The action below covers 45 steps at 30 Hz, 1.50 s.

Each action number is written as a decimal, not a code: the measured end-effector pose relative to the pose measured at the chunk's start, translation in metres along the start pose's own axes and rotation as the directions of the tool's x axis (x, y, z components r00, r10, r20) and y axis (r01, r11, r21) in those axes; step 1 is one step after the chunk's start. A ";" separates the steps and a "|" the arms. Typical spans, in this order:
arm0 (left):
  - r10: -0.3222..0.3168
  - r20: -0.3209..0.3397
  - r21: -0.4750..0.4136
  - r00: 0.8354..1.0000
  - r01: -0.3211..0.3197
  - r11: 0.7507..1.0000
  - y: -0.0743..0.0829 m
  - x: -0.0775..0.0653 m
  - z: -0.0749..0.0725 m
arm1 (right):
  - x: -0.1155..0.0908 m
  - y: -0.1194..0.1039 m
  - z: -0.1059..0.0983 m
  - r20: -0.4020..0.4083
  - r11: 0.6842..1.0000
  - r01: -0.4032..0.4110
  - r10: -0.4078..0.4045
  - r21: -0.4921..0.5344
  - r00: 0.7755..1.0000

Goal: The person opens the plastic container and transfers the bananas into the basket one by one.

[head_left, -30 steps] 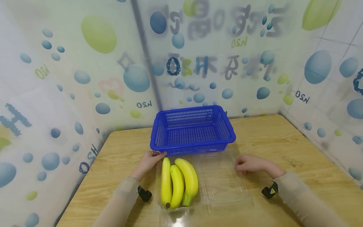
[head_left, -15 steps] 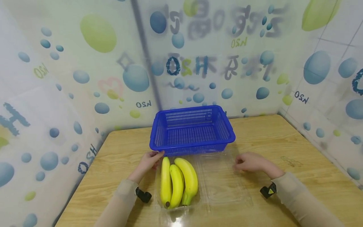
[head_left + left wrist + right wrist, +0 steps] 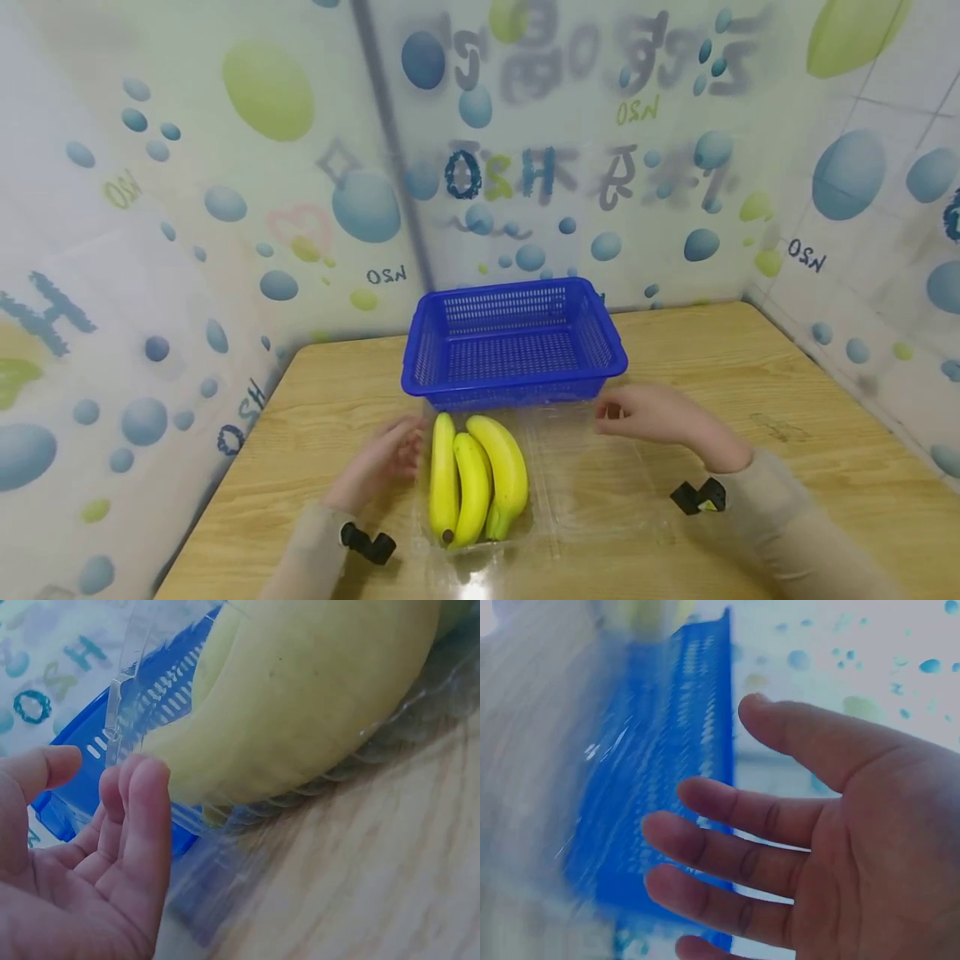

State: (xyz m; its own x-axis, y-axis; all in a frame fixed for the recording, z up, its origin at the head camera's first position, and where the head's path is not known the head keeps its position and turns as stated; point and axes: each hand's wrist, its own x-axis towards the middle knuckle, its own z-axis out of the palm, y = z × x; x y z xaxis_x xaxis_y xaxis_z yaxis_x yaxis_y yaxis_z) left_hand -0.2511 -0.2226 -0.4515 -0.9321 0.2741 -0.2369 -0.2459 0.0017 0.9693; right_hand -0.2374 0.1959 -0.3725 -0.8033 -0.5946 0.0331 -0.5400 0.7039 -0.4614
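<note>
Several yellow bananas (image 3: 471,492) lie lengthwise in the left half of a clear plastic clamshell container (image 3: 552,467). Its clear lid (image 3: 600,492) is folded flat to the right on the table. My left hand (image 3: 381,463) is beside the container's left wall, thumb apart from loosely bent fingers (image 3: 146,817); nothing is between them. In the left wrist view the fingertips overlap the clear rim close to a banana (image 3: 300,712). Over the lid's far right corner is my right hand (image 3: 660,419). The right wrist view shows its fingers (image 3: 727,847) spread and holding nothing.
A blue perforated plastic basket (image 3: 510,357) stands directly behind the container, against the patterned wall (image 3: 480,217). Bare wooden tabletop (image 3: 720,367) extends to the right. Walls rise on the left and right of the table.
My left hand has come off the container's far left corner and drawn back toward me. My right hand has shifted left and away from me, from the lid's right edge to its far corner.
</note>
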 end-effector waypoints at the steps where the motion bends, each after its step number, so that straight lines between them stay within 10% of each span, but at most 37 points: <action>1: -0.002 0.010 -0.031 1.000 0.002 1.000 -0.002 -0.001 0.000 | 0.002 -0.004 0.000 0.004 1.000 0.024 -0.024 -0.002 1.000; 10: 0.016 0.129 -0.241 0.991 0.016 0.971 -0.014 -0.010 -0.003 | 0.027 -0.035 0.007 -0.006 0.965 0.245 -0.245 0.092 0.969; 20: 0.072 0.125 -0.248 0.990 -0.039 0.968 -0.020 -0.016 -0.005 | 0.058 -0.068 0.022 0.055 0.889 0.433 -0.445 0.152 0.894; 45: 0.146 0.155 -0.234 0.977 -0.108 0.966 -0.024 -0.016 0.000 | 0.075 -0.059 0.057 0.229 0.915 0.396 -0.403 0.077 0.886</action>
State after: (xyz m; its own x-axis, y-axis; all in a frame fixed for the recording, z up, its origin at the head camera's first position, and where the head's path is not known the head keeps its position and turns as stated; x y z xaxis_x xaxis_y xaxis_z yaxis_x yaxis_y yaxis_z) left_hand -0.2299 -0.2272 -0.4708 -0.9053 0.4174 -0.0792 -0.1997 -0.2534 0.9465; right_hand -0.2511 0.0875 -0.3928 -0.4368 -0.8995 0.0123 -0.7930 0.3786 -0.4772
